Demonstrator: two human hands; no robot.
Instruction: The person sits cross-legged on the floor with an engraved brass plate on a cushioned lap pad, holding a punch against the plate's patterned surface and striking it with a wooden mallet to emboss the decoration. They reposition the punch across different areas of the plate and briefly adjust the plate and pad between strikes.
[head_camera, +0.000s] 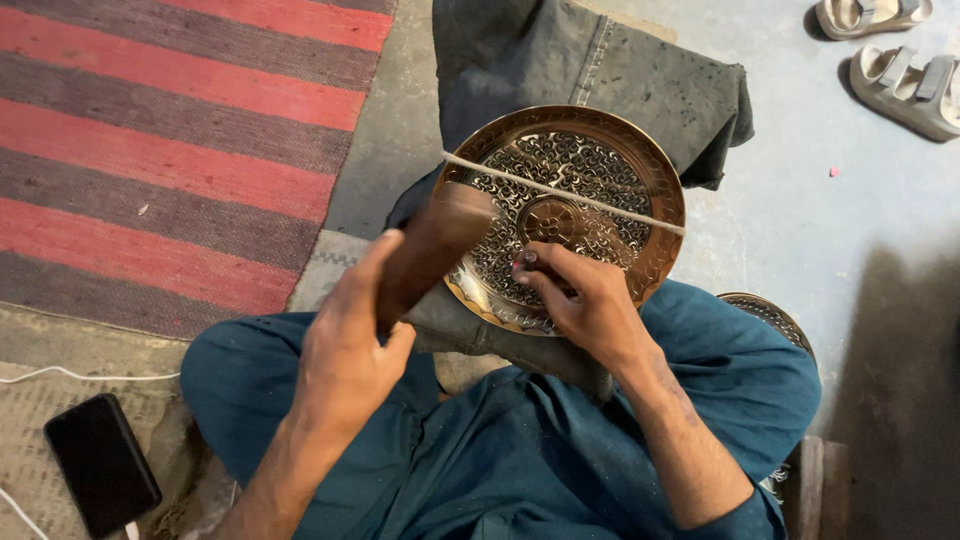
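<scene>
- Your left hand (345, 345) is wrapped tight round a wooden mallet (430, 250). The head is motion-blurred, so it's mid-swing, right over the plate's left rim.
- Right hand (585, 300) is pinched shut on a small punch (527, 260), tip down on the engraved brass plate (565, 215), just below the centre medallion.
- Risk 1, imo: the punch is short and your fingertips sit close to its top. An off-line hit catches a knuckle, not steel.
- Risk 2: the plate rests tilted on your lap on a dark cloth (600, 70), w/ only a cord (570, 192) stretched across the face. A hard strike could make it skid, and the tip would scratch the pattern.
- Risk 3: cord runs just above the punch, so a wide swing may snag it.
- Further out: phone (100, 462) on its white cable (80, 375) by your left knee, striped rug (170, 130), sandals (900, 85) top right. Second plate (770, 315) pokes out by the right knee, could get knocked.
</scene>
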